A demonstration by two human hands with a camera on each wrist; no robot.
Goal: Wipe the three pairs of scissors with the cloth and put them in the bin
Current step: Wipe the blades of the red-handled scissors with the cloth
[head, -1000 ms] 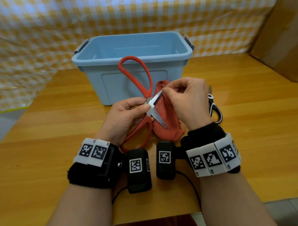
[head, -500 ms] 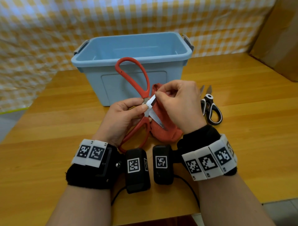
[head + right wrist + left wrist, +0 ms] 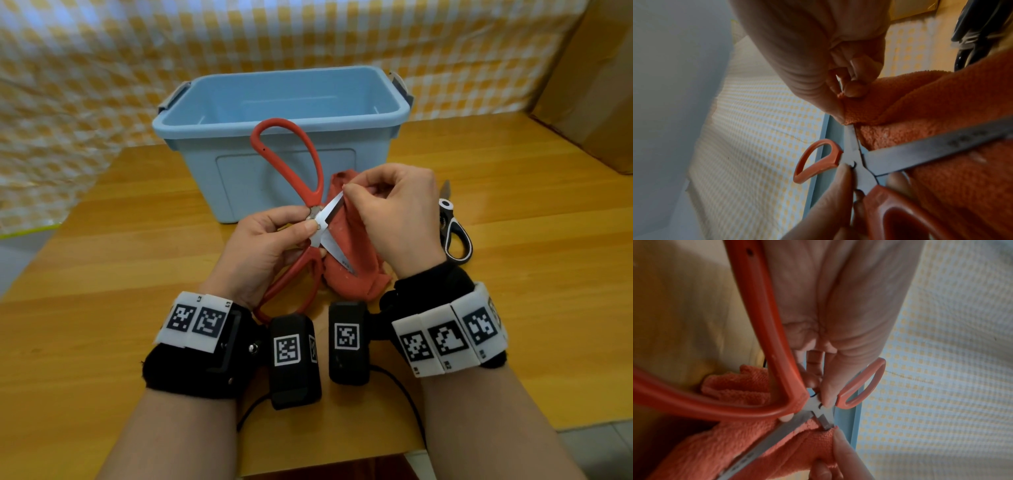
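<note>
The red scissors (image 3: 310, 219) are pinched at the pivot by the left hand (image 3: 263, 250), blades spread. The cloth (image 3: 346, 246), pinched by the right hand (image 3: 394, 219), has been slid outward along the upper blade; wiping appears unfinished. The bin (image 3: 284, 116) stands just beyond both hands.

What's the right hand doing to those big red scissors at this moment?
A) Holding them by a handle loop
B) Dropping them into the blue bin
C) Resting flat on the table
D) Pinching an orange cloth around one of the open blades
D: the right hand pinches the orange cloth onto the upper blade of the open red scissors, while the left hand grips them at the pivot.
</note>
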